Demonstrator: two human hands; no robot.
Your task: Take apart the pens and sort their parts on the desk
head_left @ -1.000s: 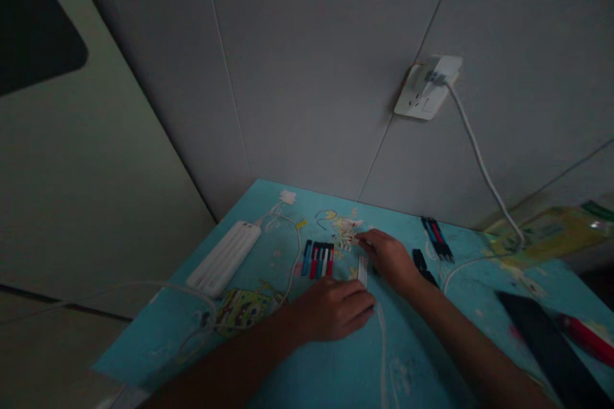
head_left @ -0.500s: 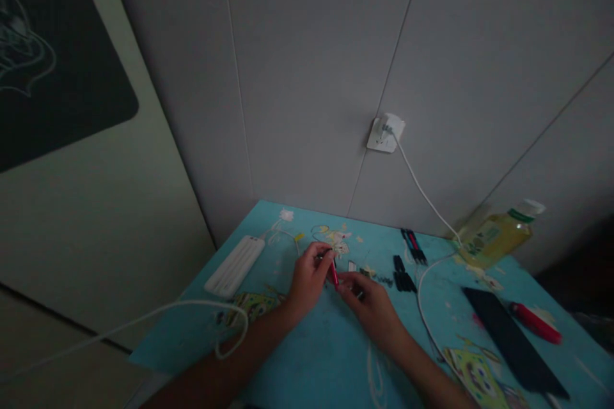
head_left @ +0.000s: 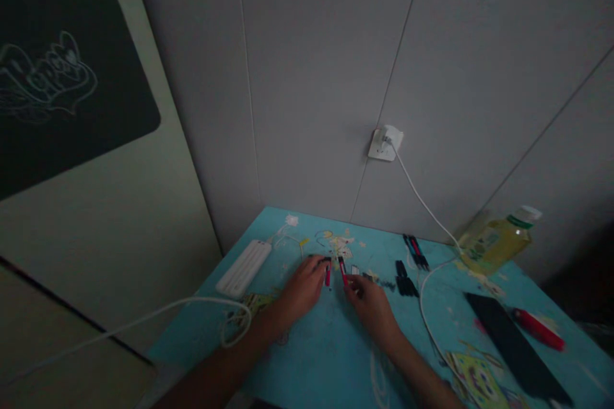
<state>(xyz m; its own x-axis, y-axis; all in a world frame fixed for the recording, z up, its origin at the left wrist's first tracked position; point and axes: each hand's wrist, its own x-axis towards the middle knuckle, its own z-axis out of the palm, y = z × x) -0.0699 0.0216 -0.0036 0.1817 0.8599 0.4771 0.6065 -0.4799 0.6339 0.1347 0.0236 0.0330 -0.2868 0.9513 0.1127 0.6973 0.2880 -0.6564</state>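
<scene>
A slim red stick (head_left: 342, 267) with a dark top stands slightly tilted over the middle of the table (head_left: 316, 358), nearer its back edge than its front. The right hand (head_left: 365, 300) has thumb and fingers clamped on its lower end. Just left of it, apart from it, is a second red stick (head_left: 328, 277), also dark-topped. The left hand (head_left: 307, 284) has its fingertips bunched at that one; they hide part of it, and whether they grip it I cannot tell. No lettering can be read on either stick.

Right of the hands lie black pieces (head_left: 405, 279), too dark to tell apart, and nearer the back edge a bundle of pens (head_left: 416, 252). A power strip (head_left: 244, 268) runs along the left edge. Toward the back right corner, a bottle of yellow liquid (head_left: 499, 243) has a green-banded label too blurred to read. By the right edge, a red object (head_left: 538, 329) sits beside a dark slab (head_left: 518, 348). Chalk lettering on a blackboard panel (head_left: 119, 102) is cut off at left and illegible to me.
</scene>
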